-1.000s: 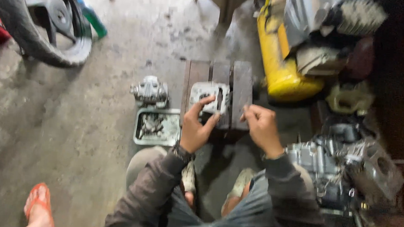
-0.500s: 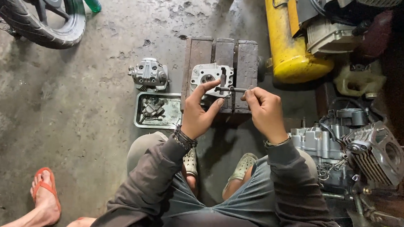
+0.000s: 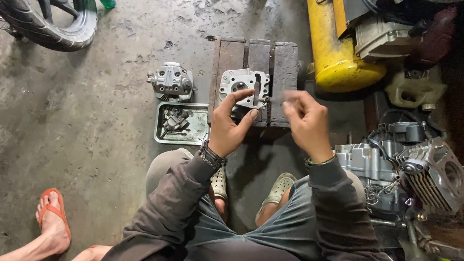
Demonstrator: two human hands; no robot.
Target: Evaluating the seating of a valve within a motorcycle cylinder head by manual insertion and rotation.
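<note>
Grey cast-aluminium cylinder head [image 3: 242, 87] sits on a low block of dark wooden slabs [image 3: 284, 70] laid side by side on the concrete floor [image 3: 85, 155], directly ahead of the crouching person and just beyond both hands. The left hand [image 3: 231, 126] is the nearer one: it reaches up from below, thumb and forefinger spread around the lower right corner of the casting and touching it, the other fingers loosely curled. The right hand [image 3: 305, 123] hovers just to the right of the head, apart from it, fingers pinched together; blur hides whatever is pinched there, though a thin dark rod-like piece [image 3: 273, 99] seems to run sideways from those fingertips toward the head's right edge. So the line between tool and part lies left to right, along the front of the wooden slabs, and the casting's broad face looks upward.

Left of the block, a shallow rectangular metal tray [image 3: 191, 139] holds small dark engine bits, and a second grey cover casting [image 3: 170, 81] stands just above it. A yellow cylindrical tank [image 3: 339, 57] lies to the right, a finned engine block [image 3: 433, 173] nearer the right knee. A motorcycle tyre [image 3: 59, 31] shows top left, and someone else's foot in an orange sandal [image 3: 55, 223] rests bottom left.
</note>
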